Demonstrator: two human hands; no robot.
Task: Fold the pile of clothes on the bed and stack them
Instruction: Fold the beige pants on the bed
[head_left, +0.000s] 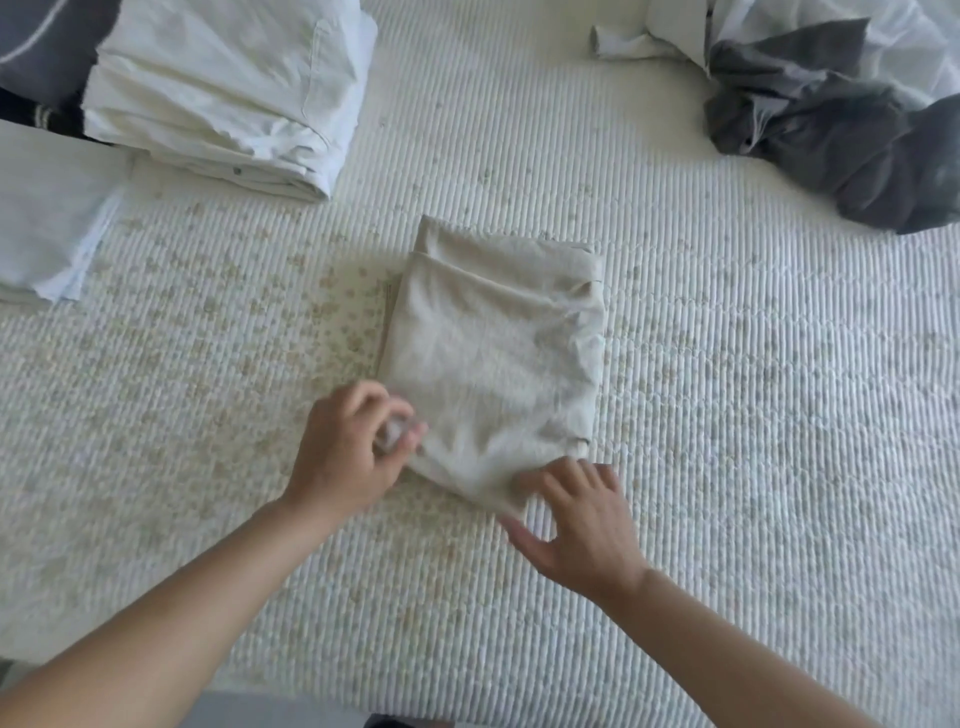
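Note:
A beige garment (493, 343) lies folded into a rectangle in the middle of the bed (727, 415). My left hand (348, 447) sits at its near left corner, fingers curled and pinching the cloth's edge. My right hand (576, 519) lies at the near right corner, fingers spread on the fabric and thumb out to the side. A stack of folded white clothes (228, 88) sits at the far left. An unfolded pile of grey and white clothes (831, 104) lies at the far right.
A folded pale blue garment (52, 218) lies at the left edge, with dark clothing (36, 47) behind it in the far left corner. The ribbed white bed cover shows around the beige garment.

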